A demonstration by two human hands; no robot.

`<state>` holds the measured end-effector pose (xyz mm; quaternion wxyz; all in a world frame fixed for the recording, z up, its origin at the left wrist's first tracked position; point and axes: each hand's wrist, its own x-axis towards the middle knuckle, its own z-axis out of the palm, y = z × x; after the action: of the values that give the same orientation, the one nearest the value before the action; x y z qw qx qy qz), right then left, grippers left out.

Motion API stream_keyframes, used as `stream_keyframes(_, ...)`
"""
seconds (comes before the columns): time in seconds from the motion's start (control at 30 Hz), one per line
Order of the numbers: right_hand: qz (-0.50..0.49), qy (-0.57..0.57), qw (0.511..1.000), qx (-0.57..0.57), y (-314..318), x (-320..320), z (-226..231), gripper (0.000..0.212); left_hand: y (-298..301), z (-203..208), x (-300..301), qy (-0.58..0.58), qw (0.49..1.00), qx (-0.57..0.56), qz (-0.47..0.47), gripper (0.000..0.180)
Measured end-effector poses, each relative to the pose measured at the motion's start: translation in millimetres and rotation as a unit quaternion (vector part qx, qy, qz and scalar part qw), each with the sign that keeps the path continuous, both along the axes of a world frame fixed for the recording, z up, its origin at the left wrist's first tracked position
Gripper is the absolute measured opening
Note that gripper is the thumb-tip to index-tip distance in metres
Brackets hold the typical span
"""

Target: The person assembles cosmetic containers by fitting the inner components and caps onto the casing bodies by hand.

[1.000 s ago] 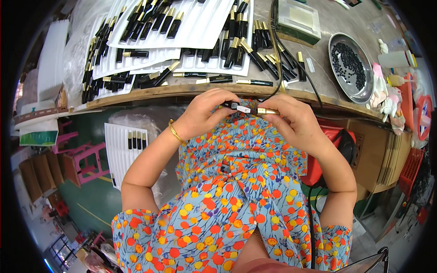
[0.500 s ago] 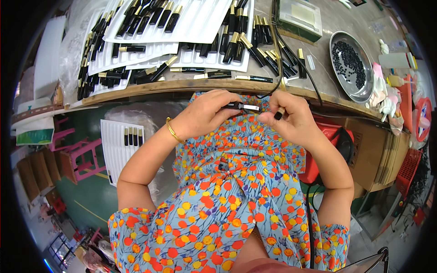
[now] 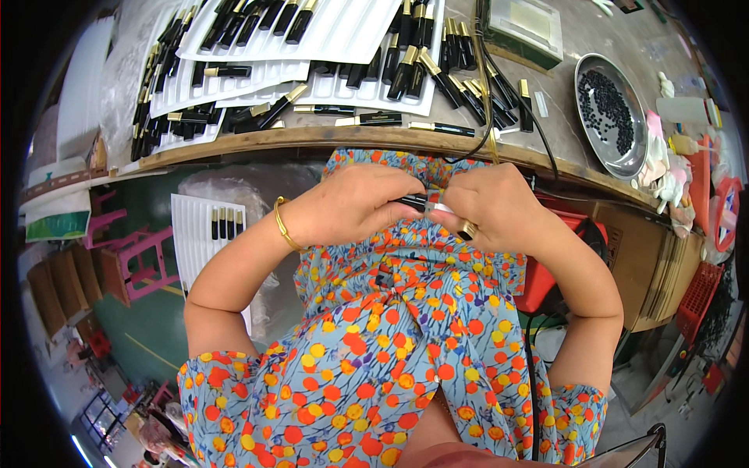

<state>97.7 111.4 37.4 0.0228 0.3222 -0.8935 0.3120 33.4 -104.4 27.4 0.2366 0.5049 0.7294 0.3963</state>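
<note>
My left hand (image 3: 355, 204) is closed round a black cosmetic tube (image 3: 412, 201), which lies sideways above my lap. The tube's pale neck points to the right and meets the fingers of my right hand (image 3: 499, 209). That hand is closed as well, with a gold-ended cap (image 3: 466, 231) sticking out below its curled fingers; the rest of the cap is hidden. Straight ahead on the table, similar black tubes with gold parts lie loose near the edge, among them one tube (image 3: 443, 129) right beyond my hands.
White ridged trays (image 3: 335, 35) full of tubes stack up at the far left. A metal dish (image 3: 581, 101) of small black pieces sits at the right, by a green-and-white box (image 3: 519, 31). Black cables cross the wooden table edge (image 3: 312, 139). Another tray (image 3: 191, 234) stands low at my left.
My hands have come together: the right moved left onto the tube's pale neck, and its fingers curled in. The cap it holds has turned, with its gold end now showing below.
</note>
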Motion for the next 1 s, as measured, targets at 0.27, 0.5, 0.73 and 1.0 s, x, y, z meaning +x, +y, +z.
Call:
stream_keyframes(0.27, -0.010, -0.044, 0.999, -0.011, 23.8, 0.4, 18.1, 0.028, 3.6, 8.3, -7.6, -0.028, 0.999, 0.023, 0.027, 0.020)
stream_keyframes(0.5, -0.078, 0.010, 0.997, -0.016, 29.5, 3.0, 4.4, 0.021, 7.5, -0.2, -8.8, 0.014, 0.993, 0.053, 0.107, 0.027)
stream_keyframes(0.73, -0.154, -0.057, 0.980, -0.117, 29.0, 6.3, -2.8, 0.027, 11.0, -4.5, -7.9, 0.055, 0.987, 0.078, 0.131, 0.027)
stream_keyframes(1.0, -0.152, 0.001, 0.981, -0.124, 32.5, 9.3, -15.5, 0.018, 10.6, -1.6, -5.7, 0.051, 0.987, 0.069, 0.138, 0.027)
